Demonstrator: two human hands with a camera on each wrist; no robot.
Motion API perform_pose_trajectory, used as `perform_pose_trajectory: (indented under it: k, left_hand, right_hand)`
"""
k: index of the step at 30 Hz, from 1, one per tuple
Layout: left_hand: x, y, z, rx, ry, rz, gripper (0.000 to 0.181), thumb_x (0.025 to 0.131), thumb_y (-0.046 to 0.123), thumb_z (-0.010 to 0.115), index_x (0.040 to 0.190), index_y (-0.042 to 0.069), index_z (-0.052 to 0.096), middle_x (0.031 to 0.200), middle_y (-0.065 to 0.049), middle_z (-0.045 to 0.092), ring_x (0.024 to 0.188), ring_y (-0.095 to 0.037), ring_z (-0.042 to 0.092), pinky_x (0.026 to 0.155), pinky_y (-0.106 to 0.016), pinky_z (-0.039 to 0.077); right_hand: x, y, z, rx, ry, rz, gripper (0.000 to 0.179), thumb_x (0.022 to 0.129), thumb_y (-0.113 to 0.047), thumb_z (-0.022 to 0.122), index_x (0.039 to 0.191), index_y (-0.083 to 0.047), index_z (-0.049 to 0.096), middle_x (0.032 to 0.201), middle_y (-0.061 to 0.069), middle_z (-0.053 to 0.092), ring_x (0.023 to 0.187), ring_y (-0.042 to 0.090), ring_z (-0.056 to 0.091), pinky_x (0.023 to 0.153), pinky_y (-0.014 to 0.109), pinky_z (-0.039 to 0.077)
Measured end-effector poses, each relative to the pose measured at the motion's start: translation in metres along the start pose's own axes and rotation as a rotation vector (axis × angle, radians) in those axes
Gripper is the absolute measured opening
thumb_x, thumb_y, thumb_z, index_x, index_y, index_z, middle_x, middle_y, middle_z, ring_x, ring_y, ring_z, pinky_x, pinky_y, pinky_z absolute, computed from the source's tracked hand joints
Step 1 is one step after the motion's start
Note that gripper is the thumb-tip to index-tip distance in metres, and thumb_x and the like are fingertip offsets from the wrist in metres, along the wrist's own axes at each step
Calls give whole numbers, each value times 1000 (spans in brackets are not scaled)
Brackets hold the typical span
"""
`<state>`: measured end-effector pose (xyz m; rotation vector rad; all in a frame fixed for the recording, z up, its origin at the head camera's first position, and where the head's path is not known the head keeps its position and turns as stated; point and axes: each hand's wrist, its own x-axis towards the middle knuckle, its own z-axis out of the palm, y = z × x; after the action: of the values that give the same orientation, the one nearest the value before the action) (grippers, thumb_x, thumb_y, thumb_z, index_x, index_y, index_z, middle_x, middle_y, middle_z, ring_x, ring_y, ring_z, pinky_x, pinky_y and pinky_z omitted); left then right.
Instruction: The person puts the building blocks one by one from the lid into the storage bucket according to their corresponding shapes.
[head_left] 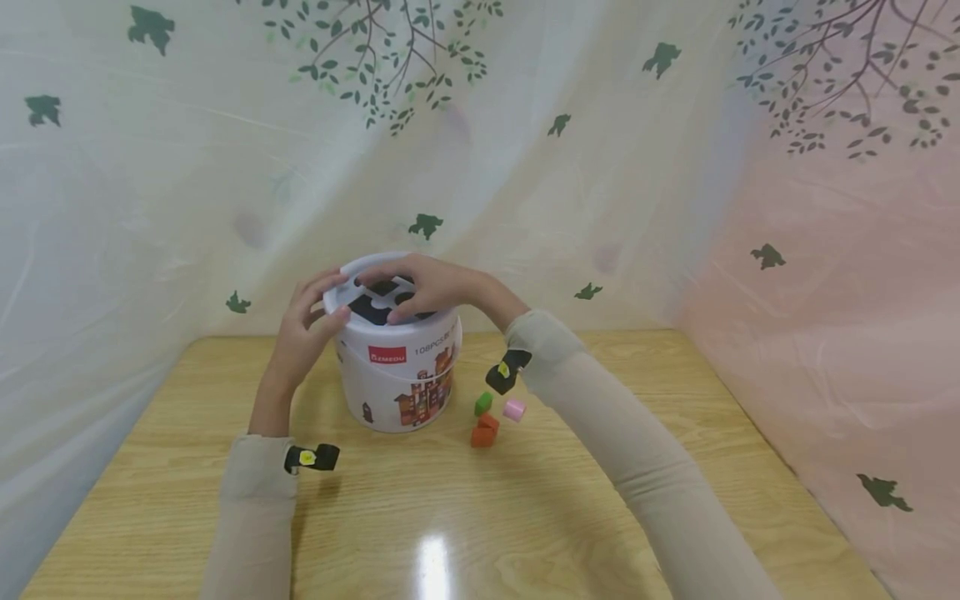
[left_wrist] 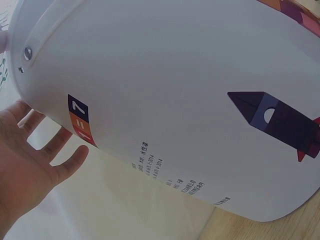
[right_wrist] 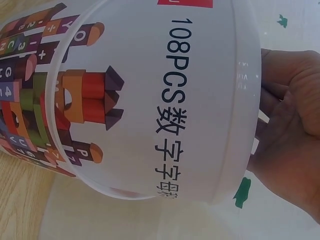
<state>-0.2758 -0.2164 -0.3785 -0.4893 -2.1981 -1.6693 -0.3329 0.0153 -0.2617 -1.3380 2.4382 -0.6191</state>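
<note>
A white bucket point(head_left: 397, 392) with printed block pictures stands upright on the table. Its white lid point(head_left: 352, 292) has several dark cut-out openings. At the left edge of the rim is my left hand point(head_left: 300, 329), fingers spread, with the fingertips and thumb touching the edge. In the left wrist view, that hand point(left_wrist: 30, 160) lies beside the bucket wall. My right hand point(head_left: 431, 285) reaches over the lid from the right, thumb and forefinger apart over the openings; no object shows between them. The right wrist view shows this hand point(right_wrist: 295, 115) behind the rim, its fingertips hidden.
Right of the bucket lie a green block point(head_left: 483, 404), a pink cylinder point(head_left: 514, 409) and two orange blocks point(head_left: 483, 435), close together on the wooden table point(head_left: 420, 500). A pale curtain point(head_left: 525, 192) with leaf prints hangs behind. The bucket's handle point(right_wrist: 59, 100) hangs down in front.
</note>
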Motion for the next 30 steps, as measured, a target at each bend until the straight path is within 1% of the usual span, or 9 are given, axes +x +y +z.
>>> perform_pose_trajectory:
  k: [4,9,13,18,23,28,30]
  left_hand:
    - [0,1,0,-2,3,0,54,99,20,60,151,13,48,163,-4,32,140,-26,36,119,-61,33]
    - [1,1,0,-2,5,2,54,98,20,60,151,13,48,162,-3,32,140,-25,36,119,-61,34]
    - [1,2,0,2,6,0,54,98,21,60,151,13,49,163,-3,32,140,-25,37,119,-61,34]
    - [1,2,1,8,9,-7,54,98,22,60,151,14,49,162,-2,33,141,-27,36,119,-60,35]
    - [1,2,1,12,10,-11,54,98,23,60,150,14,49,162,-3,33,141,-28,36,120,-61,34]
    - [0,3,1,16,12,-14,55,98,24,61,150,14,49,162,-2,33,142,-29,36,120,-61,34]
    - [0,3,1,19,13,-14,55,98,24,61,151,14,49,163,-3,32,142,-30,36,119,-61,34]
  right_hand:
    - [-1,0,-1,-7,21,24,69,92,-22,76,154,-19,46,157,7,47,142,23,45,117,38,43]
    - [-5,-1,-2,-13,52,47,70,90,-24,78,153,-23,47,158,6,45,142,24,45,118,42,42]
    - [-12,-1,-4,-9,87,50,70,89,-25,79,152,-22,49,158,5,46,143,24,44,119,45,41]
    - [-21,4,-7,-2,139,32,67,88,-25,80,149,-20,53,156,4,49,143,23,45,120,49,39]
    - [-36,12,-10,13,187,41,62,88,-25,80,145,-20,57,154,5,51,143,26,46,120,50,39]
    - [-57,23,-13,-19,250,56,56,88,-27,80,140,-18,61,152,2,53,145,21,44,123,47,35]
    - [-66,30,-13,-17,288,60,55,88,-28,80,139,-18,62,151,0,55,144,20,44,122,48,36]
